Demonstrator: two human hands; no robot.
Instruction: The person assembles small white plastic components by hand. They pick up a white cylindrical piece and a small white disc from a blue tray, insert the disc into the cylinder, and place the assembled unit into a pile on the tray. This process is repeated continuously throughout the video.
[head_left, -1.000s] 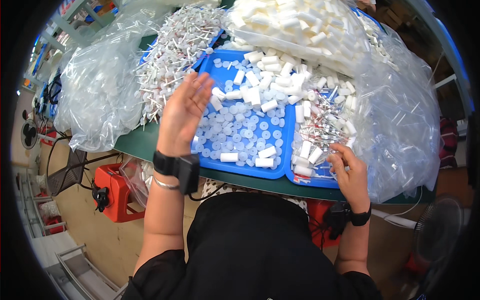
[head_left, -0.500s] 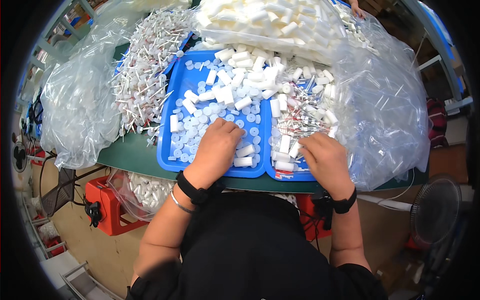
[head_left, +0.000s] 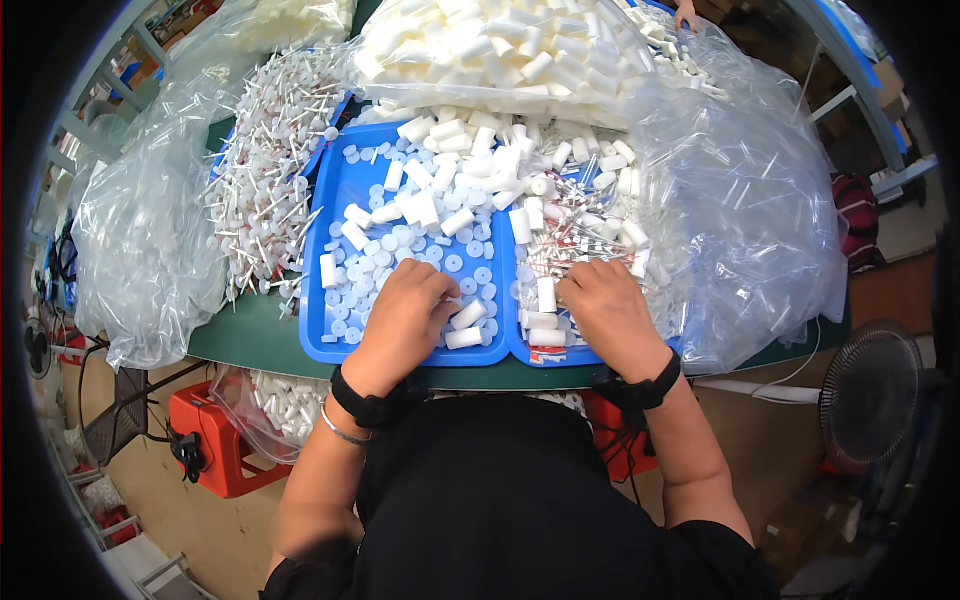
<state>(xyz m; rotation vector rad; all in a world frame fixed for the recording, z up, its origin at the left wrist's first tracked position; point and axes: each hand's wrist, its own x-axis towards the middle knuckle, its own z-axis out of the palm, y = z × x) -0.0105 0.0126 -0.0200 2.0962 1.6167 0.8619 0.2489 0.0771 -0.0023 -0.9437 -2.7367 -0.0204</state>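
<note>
Over the left blue tray (head_left: pixel 312 310) is my left hand (head_left: pixel 408 308), its thumb and fingers drawn together; whatever is between them is too small to name. Around it lie translucent white discs with centre holes (head_left: pixel 378 258), and two white cylinders (head_left: pixel 464 338) rest beside its fingertips. My right hand (head_left: pixel 612 308) reaches over the right blue tray (head_left: pixel 575 357) with fingers bent down and closed, their tips partly hidden. Close to those fingertips stands a white cylinder (head_left: pixel 546 294). Thin pins with red and white parts (head_left: pixel 575 235) are heaped just beyond.
A large clear bag of white cylinders (head_left: pixel 510 50) sits at the back. Pins with discs form a pile (head_left: pixel 265 170) at the left. Crumpled plastic bags (head_left: pixel 150 250) flank the green table (head_left: pixel 250 335). A fan (head_left: pixel 870 395) stands at right; another person's hand (head_left: pixel 686 15) shows far back.
My left hand has drawn back slightly toward me over the discs. Within its tray, my right hand has shifted left, closer to the upright cylinder. The whole view has also shifted a little.
</note>
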